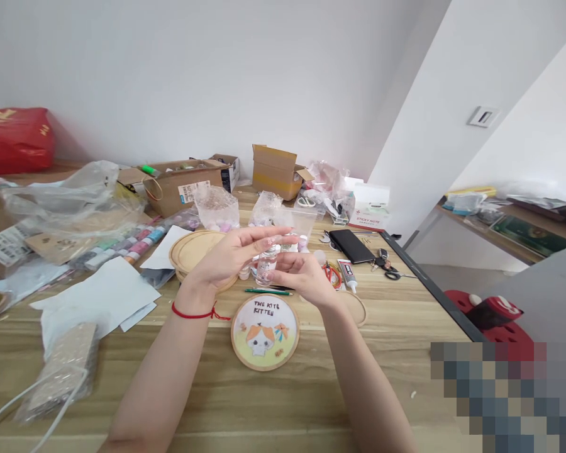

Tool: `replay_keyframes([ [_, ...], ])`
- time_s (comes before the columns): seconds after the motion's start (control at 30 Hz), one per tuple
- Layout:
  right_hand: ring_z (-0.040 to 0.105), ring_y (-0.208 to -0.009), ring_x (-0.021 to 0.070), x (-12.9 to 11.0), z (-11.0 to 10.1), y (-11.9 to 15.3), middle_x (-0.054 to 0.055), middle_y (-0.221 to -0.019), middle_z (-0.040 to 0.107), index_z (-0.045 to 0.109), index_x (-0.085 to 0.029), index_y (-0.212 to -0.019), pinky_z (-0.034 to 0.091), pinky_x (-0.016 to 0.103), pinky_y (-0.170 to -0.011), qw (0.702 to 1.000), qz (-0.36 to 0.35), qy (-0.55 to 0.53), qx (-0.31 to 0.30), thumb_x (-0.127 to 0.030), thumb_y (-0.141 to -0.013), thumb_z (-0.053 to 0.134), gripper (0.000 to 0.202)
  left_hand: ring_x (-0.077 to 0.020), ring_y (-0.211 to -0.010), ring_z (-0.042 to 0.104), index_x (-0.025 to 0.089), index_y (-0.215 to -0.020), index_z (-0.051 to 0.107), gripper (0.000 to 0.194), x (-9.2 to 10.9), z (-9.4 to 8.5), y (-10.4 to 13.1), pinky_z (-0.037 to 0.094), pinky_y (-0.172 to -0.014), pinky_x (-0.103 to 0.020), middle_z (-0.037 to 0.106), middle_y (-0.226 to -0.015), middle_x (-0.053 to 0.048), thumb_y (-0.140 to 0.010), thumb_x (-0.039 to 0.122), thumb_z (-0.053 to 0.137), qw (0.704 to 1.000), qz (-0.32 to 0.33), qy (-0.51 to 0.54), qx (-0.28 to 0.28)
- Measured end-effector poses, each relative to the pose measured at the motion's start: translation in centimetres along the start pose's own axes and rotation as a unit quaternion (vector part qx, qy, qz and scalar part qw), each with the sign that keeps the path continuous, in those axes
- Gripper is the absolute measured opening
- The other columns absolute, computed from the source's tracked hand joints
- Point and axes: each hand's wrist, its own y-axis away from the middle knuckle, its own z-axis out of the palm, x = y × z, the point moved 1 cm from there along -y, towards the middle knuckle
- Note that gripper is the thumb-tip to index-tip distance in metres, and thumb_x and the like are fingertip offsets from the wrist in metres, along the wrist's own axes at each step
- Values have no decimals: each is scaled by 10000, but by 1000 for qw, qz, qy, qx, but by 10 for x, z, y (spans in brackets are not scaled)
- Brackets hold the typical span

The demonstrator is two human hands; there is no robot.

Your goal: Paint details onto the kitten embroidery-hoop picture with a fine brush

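Note:
A small clear glass bottle (265,269) is held upright between my two hands, above the far edge of a round embroidery hoop. My left hand (238,250) has its fingers on the bottle's top. My right hand (304,275) grips the bottle's lower part from the right. The hoop (265,332) lies flat on the wooden table (207,390) and shows a kitten under the words "THE KITE KITTEN". A green pencil (268,292) lies just beyond the hoop.
Wooden hoops (193,248) and white sheets (99,296) lie on the left. Cardboard boxes (183,182) stand at the back. To the right are a black pouch (351,246), a glue tube (348,275), scissors (392,274) and a thin hoop (364,314).

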Motion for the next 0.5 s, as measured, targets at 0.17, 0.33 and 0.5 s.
replay_keyframes([
  [0.17,696,-830,192,-2,-2,1,45,-914,762,770,-195,-938,555,332,-779,1000,-3,8,-1,-383,-708,800,300,-316,-1238,584,208,-1216,692,398,-2,-3,1,509,-992,-423,661,-1281,-135,-947,463,546,1000,-1,8,8],
  [0.33,709,-873,204,-4,-2,2,52,-978,769,768,-202,-986,559,343,-812,1000,11,-1,-4,-384,-707,799,335,-298,-1202,614,205,-1080,759,324,-3,-8,-2,477,-1048,-426,723,-1165,-115,-856,426,685,994,18,-43,99],
  [0.5,712,-919,227,-3,-8,1,49,-999,772,767,-216,-989,561,357,-833,1000,5,20,23,-411,-698,802,352,-278,-935,723,179,-915,780,348,0,-31,1,571,-894,-407,771,-982,-92,-598,288,876,943,68,-72,317],
])
